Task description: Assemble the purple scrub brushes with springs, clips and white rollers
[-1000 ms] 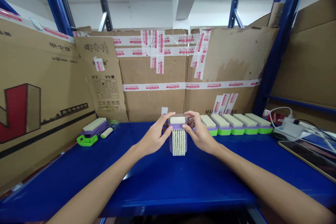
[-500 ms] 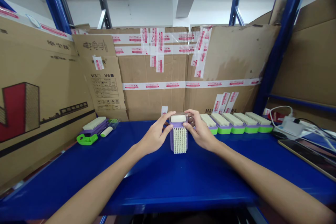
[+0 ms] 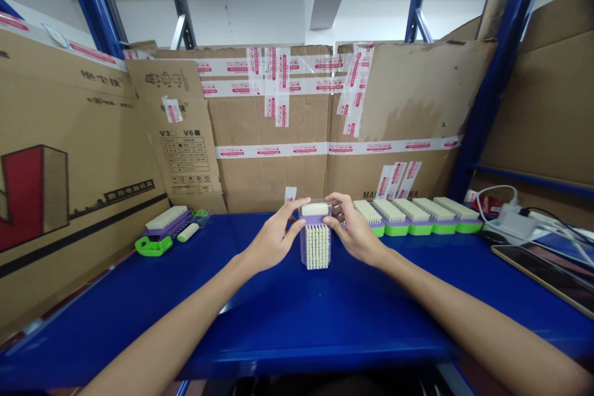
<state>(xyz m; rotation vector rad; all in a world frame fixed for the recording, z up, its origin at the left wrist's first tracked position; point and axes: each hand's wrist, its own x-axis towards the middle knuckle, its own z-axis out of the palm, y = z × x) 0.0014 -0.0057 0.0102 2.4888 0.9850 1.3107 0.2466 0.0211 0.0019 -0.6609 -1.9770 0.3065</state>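
Note:
Between my two hands a purple scrub brush (image 3: 318, 247) is held at the middle of the blue shelf, its cream bristles facing me. A clear plastic piece with a white block (image 3: 315, 210) shows at its upper end. My left hand (image 3: 273, 235) grips the left side of the brush's upper end, thumb in front and fingers behind. From the right, my right hand (image 3: 355, 232) pinches the same end in a matching grip. The fingertips behind the brush are partly hidden.
A row of several green-and-purple brushes (image 3: 424, 218) stands bristles up at right. On the left lie another brush (image 3: 167, 218), a green handle piece (image 3: 153, 247) and a small green-and-white part (image 3: 188, 232). A phone (image 3: 542, 272) and cables lie far right. Cardboard walls (image 3: 273, 176) enclose the back.
Almost nothing differs. Both hands keep their hold on the brush in the same place; the view has shifted very slightly.

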